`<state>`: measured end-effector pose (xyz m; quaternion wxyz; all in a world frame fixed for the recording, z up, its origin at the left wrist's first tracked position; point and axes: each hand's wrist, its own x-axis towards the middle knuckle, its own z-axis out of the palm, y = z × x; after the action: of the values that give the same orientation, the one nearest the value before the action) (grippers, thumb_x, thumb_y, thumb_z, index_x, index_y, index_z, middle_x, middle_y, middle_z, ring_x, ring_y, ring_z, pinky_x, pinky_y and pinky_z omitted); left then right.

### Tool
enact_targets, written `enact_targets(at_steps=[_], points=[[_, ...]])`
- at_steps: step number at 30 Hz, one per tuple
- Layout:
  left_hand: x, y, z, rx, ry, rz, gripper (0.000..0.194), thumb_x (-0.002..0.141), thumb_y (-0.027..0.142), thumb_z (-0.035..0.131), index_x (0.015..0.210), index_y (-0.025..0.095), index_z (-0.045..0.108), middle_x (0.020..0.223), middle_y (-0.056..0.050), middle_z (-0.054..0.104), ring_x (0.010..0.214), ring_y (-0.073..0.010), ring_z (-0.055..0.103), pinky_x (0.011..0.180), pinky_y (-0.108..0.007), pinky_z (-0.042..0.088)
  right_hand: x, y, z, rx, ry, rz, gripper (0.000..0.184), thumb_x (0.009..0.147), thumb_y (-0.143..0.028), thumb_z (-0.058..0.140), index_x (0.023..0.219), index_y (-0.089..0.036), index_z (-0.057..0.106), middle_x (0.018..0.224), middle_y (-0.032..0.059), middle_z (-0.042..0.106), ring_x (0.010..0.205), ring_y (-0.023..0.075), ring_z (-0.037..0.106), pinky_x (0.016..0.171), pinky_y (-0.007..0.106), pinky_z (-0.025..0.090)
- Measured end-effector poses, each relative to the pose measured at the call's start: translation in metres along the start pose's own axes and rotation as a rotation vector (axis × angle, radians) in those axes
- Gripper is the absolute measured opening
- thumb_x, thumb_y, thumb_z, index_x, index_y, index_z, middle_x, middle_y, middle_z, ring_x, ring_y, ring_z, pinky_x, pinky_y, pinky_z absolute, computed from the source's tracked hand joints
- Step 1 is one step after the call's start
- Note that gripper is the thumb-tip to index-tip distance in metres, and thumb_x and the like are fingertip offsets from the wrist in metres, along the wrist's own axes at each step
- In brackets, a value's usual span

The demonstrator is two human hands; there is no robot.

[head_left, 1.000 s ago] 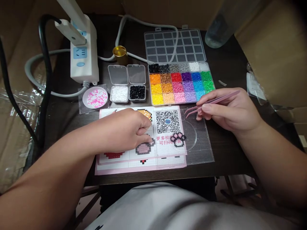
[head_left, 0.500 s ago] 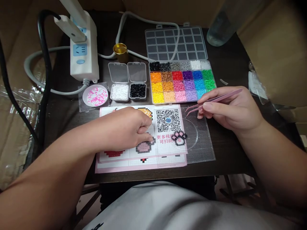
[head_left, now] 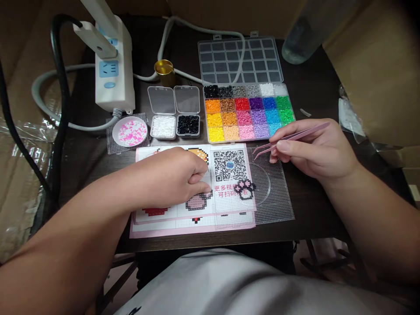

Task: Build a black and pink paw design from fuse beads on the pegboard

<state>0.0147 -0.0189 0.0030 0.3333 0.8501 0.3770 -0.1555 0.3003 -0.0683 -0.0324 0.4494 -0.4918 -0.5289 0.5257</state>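
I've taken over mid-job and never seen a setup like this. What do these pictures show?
There is no robot: these are a person's bare hands, all seen by one camera on the head, looking forward and down. The right hand holds pink tweezers; the left hand is over printed pattern sheets. A bead paw lies on a clear pegboard. Beyond are an open bead box, small cases of white beads and black beads, and a dish of pink and white ones.
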Motion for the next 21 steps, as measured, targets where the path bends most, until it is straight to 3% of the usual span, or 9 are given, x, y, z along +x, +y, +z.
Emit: enact_targets(at_steps=[11,21], points=[[-0.001,-0.002,0.002,0.015,0.018,0.011,0.043,0.085,0.034,0.062,0.054,0.023,0.034,0.048,0.004,0.04,0.046,-0.0116,0.03,0.046,-0.03,0.023,0.0,0.0,-0.001,-0.003,0.001,0.015,0.008,0.079,-0.029,0.088,0.085,-0.027,0.083,0.066,0.0014,0.073,0.055,0.0177,0.066,0.047,0.032,0.051],[0.003,-0.014,0.009,0.014,0.05,0.049,0.039,0.084,0.036,0.058,0.054,0.022,0.037,0.049,0.003,0.042,0.043,-0.01,0.031,0.042,-0.029,0.019,0.004,0.002,-0.003,0.032,-0.043,-0.024,0.012,0.079,-0.027,0.087,0.087,-0.02,0.082,0.06,-0.0001,0.072,0.053,0.0137,0.067,0.051,0.025,0.056]])
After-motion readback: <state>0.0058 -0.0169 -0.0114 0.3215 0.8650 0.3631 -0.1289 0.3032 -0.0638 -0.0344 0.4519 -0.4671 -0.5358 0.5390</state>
